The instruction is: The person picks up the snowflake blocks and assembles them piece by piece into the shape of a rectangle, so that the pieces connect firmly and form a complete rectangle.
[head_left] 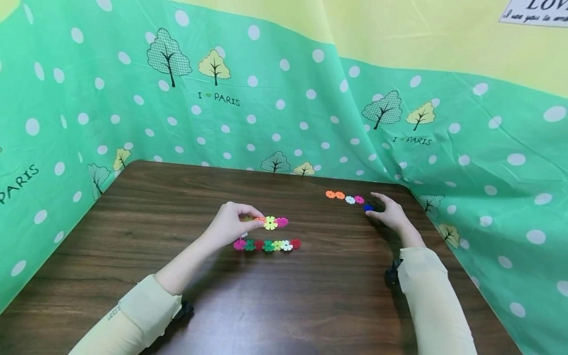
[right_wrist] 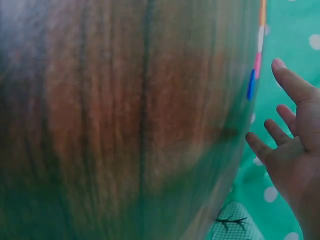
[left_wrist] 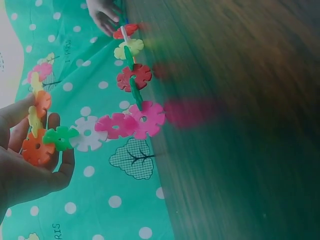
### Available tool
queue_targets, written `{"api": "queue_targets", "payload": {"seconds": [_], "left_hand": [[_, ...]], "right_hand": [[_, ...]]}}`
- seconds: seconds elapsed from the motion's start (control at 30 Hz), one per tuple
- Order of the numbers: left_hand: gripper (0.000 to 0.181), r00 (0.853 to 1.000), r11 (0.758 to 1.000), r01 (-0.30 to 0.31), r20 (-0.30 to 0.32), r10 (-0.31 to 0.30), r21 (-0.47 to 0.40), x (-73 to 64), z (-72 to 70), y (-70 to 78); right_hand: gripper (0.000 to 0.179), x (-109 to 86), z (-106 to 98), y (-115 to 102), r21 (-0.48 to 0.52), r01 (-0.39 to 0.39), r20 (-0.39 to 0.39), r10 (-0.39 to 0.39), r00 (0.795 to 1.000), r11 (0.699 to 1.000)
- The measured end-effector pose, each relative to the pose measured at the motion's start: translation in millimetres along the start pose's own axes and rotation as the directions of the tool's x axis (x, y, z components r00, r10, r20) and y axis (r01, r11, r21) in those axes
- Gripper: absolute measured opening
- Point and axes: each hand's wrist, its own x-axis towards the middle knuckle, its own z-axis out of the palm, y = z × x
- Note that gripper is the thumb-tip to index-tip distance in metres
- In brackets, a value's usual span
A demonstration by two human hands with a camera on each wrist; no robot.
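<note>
My left hand [head_left: 228, 226] pinches a chain of linked plastic snowflake discs [head_left: 270, 223], lifted above the table. In the left wrist view, orange discs [left_wrist: 38, 147] lie against the fingers, and white and pink discs [left_wrist: 145, 120] run down from them to the lower row [head_left: 268, 245] on the tabletop. My right hand [head_left: 392, 214] hovers with fingers spread beside a loose-looking blue disc [head_left: 368, 208]; the right wrist view shows a gap between the fingers and that blue disc [right_wrist: 251, 84]. Left of it lie a pink disc [head_left: 359, 199], a white one [head_left: 350, 199] and two orange ones [head_left: 335, 195].
The dark wooden table [head_left: 310, 301] has its far edge close behind the orange discs. A green curtain [head_left: 275, 98] with white dots and printed trees hangs behind and along the sides.
</note>
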Motion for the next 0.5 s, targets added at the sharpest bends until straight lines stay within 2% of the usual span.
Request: {"api": "queue_targets", "payload": {"seconds": [0.13,0.33,0.5], "left_hand": [[0.006,1.0,1.0,-0.007,-0.001,0.007,0.003,0.0,-0.1,-0.1],[0.006,1.0,1.0,-0.006,0.006,0.006,-0.009,0.2,0.9,-1.2],[0.005,1.0,1.0,-0.007,0.01,0.007,-0.011,0.9,1.8,-2.4]], "right_hand": [[0.066,1.7,2.7,4.9,0.016,-0.011,0.004,0.011,1.0,1.0],[0.055,2.8,5.8,8.3,0.048,0.019,-0.003,-0.018,1.0,0.999],[0.046,2.9,8.7,6.8,0.044,0.005,-0.031,-0.004,1.0,0.999]]}}
